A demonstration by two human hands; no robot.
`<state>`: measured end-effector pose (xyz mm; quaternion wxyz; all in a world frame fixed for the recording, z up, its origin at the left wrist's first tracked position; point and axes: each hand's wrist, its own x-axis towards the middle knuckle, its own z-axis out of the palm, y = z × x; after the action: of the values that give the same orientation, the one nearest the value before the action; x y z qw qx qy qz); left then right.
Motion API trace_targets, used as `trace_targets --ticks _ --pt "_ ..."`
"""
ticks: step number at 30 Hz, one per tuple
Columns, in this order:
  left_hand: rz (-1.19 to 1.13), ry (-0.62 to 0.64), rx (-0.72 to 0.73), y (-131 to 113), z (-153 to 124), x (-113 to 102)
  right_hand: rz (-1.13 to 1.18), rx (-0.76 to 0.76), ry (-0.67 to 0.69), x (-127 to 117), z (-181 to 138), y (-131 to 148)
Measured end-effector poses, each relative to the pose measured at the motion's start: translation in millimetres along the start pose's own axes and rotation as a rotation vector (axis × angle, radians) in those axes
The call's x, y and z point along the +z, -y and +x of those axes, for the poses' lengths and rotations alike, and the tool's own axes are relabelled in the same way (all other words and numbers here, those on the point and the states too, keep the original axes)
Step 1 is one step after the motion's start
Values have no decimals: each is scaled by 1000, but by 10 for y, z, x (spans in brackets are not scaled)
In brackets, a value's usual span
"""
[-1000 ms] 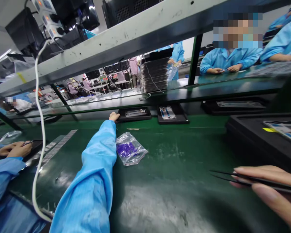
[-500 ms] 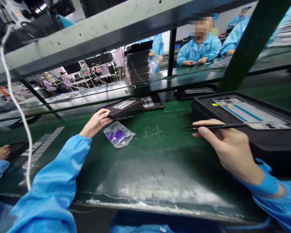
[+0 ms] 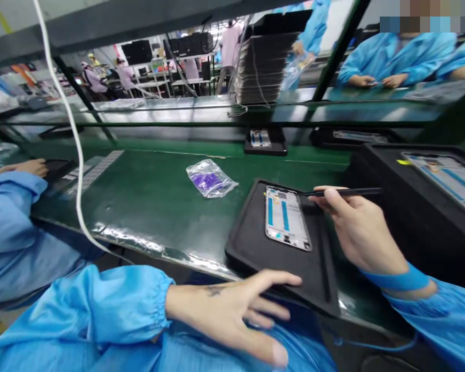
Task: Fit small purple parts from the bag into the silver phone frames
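Observation:
A shallow black tray (image 3: 244,232) lies askew on the bench before me, its near end reaching past the front edge. A phone frame (image 3: 296,227) with blue strips rests on it. My left hand (image 3: 236,310) is open at the tray's near edge, fingers spread, the forefinger over the rim; whether it touches I cannot tell. Black tweezers (image 3: 356,191) are pinched in my right hand (image 3: 362,227), their tips by the upper right corner of the phone frame. A clear bag with purple contents (image 3: 209,180) lies left of the tray.
At right stands a stack of black trays (image 3: 395,206) topped by another phone frame (image 3: 449,178). Two smaller-looking trays lie at the back. A white cable (image 3: 72,119) hangs at left. A co-worker's hand (image 3: 33,167) is by the left tray; other people sit beyond the rail.
The tray with the phone frame has come from the back of the bench to its front edge. My left hand has drawn back and let go of it. The view has shifted.

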<state>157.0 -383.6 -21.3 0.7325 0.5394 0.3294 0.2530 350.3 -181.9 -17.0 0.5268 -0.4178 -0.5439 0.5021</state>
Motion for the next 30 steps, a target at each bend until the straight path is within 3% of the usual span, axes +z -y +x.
trace_targets --ticks 2,4,5,7,8,9,11,13,16,19,23,30 --pt "109 218 -60 -119 -28 -104 -33 15 9 45 79 -38" --pt "361 216 62 -300 -78 -331 -63 4 18 106 151 -38" --pt "552 42 161 -390 -101 -493 -74 -3 27 151 181 -23" --pt "1010 -475 361 -527 -120 -894 -86 -8 75 280 228 24" --pt "1203 -657 350 -565 -109 -1115 -90 -14 116 363 245 50" --pt "1340 -736 321 -582 -84 -1331 -97 -22 167 456 260 74" --pt "1463 -718 279 -569 3 -1698 -138 -74 283 656 281 105" --pt "1498 -665 266 -529 114 -1917 -207 -104 387 840 292 108" --pt "1570 -624 253 -489 262 -1979 -261 -124 469 1011 291 75" --pt "1694 -638 153 -495 350 -1915 -234 -111 439 1024 275 44" --pt "1787 -642 29 -520 394 -1898 -253 -70 406 879 245 48" --pt "1759 -599 22 -494 434 -1933 -367 -38 339 553 183 63"
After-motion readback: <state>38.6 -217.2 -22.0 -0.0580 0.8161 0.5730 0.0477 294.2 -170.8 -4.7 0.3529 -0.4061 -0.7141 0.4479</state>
